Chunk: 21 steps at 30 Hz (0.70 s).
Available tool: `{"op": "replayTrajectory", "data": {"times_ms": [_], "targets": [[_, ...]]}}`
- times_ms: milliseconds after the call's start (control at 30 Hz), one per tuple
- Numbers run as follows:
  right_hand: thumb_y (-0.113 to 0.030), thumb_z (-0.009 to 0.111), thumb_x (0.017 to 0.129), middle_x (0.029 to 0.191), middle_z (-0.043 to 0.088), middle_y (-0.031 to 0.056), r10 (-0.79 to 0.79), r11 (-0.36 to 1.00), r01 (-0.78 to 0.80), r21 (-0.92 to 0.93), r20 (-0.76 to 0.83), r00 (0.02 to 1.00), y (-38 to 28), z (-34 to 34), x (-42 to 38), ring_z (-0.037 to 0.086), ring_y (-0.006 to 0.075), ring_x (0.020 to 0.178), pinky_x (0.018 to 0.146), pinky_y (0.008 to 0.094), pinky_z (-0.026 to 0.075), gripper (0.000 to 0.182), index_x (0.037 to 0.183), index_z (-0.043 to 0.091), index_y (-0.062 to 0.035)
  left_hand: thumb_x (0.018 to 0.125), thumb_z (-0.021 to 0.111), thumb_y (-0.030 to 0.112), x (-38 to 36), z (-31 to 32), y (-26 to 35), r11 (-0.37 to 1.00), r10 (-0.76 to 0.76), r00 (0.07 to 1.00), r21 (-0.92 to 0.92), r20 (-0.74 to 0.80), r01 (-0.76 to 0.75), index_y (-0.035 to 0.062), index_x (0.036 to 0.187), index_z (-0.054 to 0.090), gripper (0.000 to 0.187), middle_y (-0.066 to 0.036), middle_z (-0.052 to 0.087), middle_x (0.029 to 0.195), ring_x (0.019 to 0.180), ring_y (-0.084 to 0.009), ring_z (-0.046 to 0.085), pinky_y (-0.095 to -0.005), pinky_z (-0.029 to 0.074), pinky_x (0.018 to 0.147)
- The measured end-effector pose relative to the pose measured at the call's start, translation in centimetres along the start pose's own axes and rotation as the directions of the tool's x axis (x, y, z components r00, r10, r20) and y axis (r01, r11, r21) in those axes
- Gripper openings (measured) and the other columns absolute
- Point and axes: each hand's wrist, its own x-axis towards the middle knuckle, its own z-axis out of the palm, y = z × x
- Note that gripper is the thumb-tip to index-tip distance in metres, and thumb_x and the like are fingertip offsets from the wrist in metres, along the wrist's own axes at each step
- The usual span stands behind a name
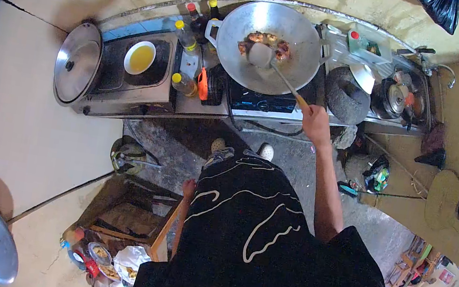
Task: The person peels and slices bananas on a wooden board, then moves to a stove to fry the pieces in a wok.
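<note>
My right hand (315, 125) is closed around the wooden handle end of a metal spatula (289, 83). The spatula's broad head rests inside a large two-handled wok (303, 30) on the stove (263, 102). Browned pieces of food (282, 51), perhaps meat, lie at the bottom of the wok beside the spatula head. Low at my side, next to a wooden cabinet, hangs my left hand (189, 188); it is small in view and its fingers are not clear. Nothing shows in it.
Left of the wok stand several bottles (186, 36), an orange lighter (202, 84) and a white bowl of yellow liquid (139, 58). A large lid (78, 64) leans at the far left. On the right are a stone mortar (348, 96) and a sink with pots (395, 100).
</note>
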Motion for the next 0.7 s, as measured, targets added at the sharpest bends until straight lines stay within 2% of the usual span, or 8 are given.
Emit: {"op": "replayTrajectory", "data": {"times_ms": [67,100,167,233,267,467,600,700], "targets": [[-0.027,0.056,0.088,0.070,0.056,0.0290,-0.001,0.998,-0.002,-0.063,-0.046,0.999,-0.3,-0.4,0.1,0.060,0.0442,0.072,0.058,0.0441,0.045,0.037,0.073,0.061,0.0064,0.087,0.059,0.026,-1.0,0.2,2.5,0.996,0.031,0.999,-0.087,0.021,-0.029,0.0044,0.084,0.063,0.022,-0.001,0.057,0.067,0.060,-0.0122,0.051,-0.0293,0.041,0.055],[-0.027,0.056,0.088,0.070,0.056,0.0293,0.003,0.996,-0.008,-0.085,-0.065,0.998,-0.2,-0.9,0.2,0.060,0.0449,0.072,0.059,0.0448,0.045,0.036,0.073,0.061,0.0062,0.087,0.060,0.025,-1.2,-0.2,3.0,0.872,0.336,0.939,0.354,0.069,-0.338,0.0036,0.086,0.064,0.022,-0.002,0.059,0.068,0.061,-0.0129,0.053,-0.0300,0.042,0.056],[-0.026,0.055,0.088,0.072,0.055,0.0299,0.038,0.995,-0.045,-0.092,-0.081,0.996,-0.4,-1.8,0.5,0.059,0.0456,0.073,0.059,0.0457,0.044,0.035,0.073,0.060,0.0062,0.085,0.061,0.024,-0.9,-0.8,3.0,-0.054,0.622,0.614,0.809,0.486,-0.586,0.0021,0.089,0.065,0.023,-0.005,0.062,0.070,0.063,-0.0143,0.056,-0.0315,0.044,0.057],[-0.025,0.055,0.088,0.074,0.055,0.0305,0.108,0.992,-0.113,-0.064,-0.071,0.992,-1.1,-2.9,0.6,0.059,0.0455,0.073,0.058,0.0462,0.044,0.034,0.075,0.060,0.0062,0.084,0.061,0.025,-1.4,-0.9,1.1,0.779,0.401,0.914,0.501,0.064,-0.377,0.0007,0.094,0.066,0.026,-0.009,0.065,0.074,0.064,-0.0183,0.059,-0.0343,0.046,0.059],[-0.025,0.055,0.088,0.074,0.054,0.0309,0.125,0.991,-0.127,-0.031,-0.058,0.991,-1.5,-3.3,0.6,0.059,0.0454,0.072,0.058,0.0460,0.043,0.034,0.076,0.059,0.0066,0.083,0.061,0.025,-1.3,-0.9,0.2,0.979,0.144,0.989,0.152,-0.036,-0.137,0.0000,0.096,0.066,0.028,-0.011,0.067,0.076,0.065,-0.0204,0.061,-0.0357,0.047,0.060],[-0.024,0.054,0.089,0.072,0.058,0.0291,0.005,0.999,-0.001,0.041,-0.099,0.995,-1.7,-1.2,1.9,0.059,0.0469,0.074,0.062,0.0503,0.046,0.033,0.075,0.062,0.0052,0.083,0.060,0.027,-0.8,-0.9,0.8,0.912,0.069,0.998,0.405,-0.003,-0.061,0.0006,0.105,0.064,0.034,-0.016,0.068,0.085,0.071,-0.0292,0.063,-0.0421,0.048,0.065],[-0.022,0.055,0.088,0.072,0.058,0.0288,-0.023,0.999,0.026,0.046,-0.059,0.998,-4.3,1.3,2.5,0.058,0.0471,0.073,0.061,0.0509,0.045,0.031,0.073,0.061,0.0049,0.085,0.058,0.024,-0.9,-1.0,4.9,0.430,0.431,0.822,0.716,0.372,-0.550,0.0007,0.106,0.062,0.032,-0.014,0.067,0.089,0.079,-0.0296,0.063,-0.0443,0.046,0.071],[-0.021,0.056,0.088,0.072,0.058,0.0286,-0.135,0.990,0.139,0.027,-0.100,0.986,-6.1,2.7,2.4,0.058,0.0471,0.072,0.060,0.0503,0.046,0.031,0.072,0.060,0.0055,0.085,0.056,0.021,0.4,-2.1,3.0,0.765,0.282,0.947,0.559,0.157,-0.320,0.0003,0.098,0.062,0.025,-0.012,0.067,0.086,0.077,-0.0292,0.061,-0.0448,0.045,0.068]]}}
